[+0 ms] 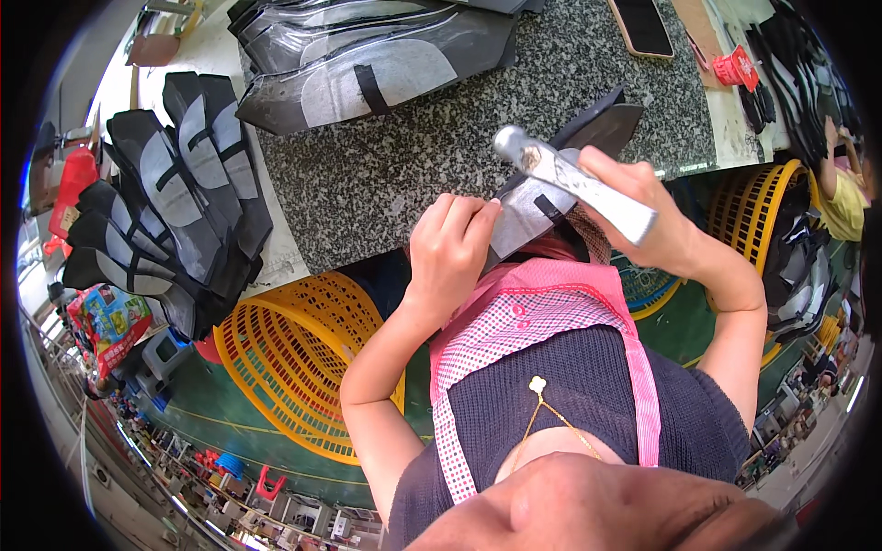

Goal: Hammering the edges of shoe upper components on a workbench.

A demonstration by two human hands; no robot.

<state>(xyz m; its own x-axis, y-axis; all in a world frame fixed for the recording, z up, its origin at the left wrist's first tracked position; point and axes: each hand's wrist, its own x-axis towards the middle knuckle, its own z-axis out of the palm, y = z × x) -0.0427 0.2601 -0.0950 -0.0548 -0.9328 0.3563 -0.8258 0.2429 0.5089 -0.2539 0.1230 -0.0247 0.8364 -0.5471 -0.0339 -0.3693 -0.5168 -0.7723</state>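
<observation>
My right hand (648, 207) is closed around a silver metal hammer (574, 179) with a rounded end, raised above the near edge of a speckled granite slab (358, 197). Beneath it lies a folded black-and-grey leather-like piece (524, 216) with a pale patch and a short black strip. Pinched together, the fingers of my left hand (450, 243) grip the edge of that piece. The hammer and right hand cover part of it. Farther back on the slab rests a stack of similar flat pieces (331, 92).
More of these pieces (175, 188) fan out at the table's left side. A phone (643, 26) lies at the back right. Yellow plastic baskets (303, 358) stand below the table on both sides. At far right, another person's yellow sleeve (843, 204) shows beside dark pieces.
</observation>
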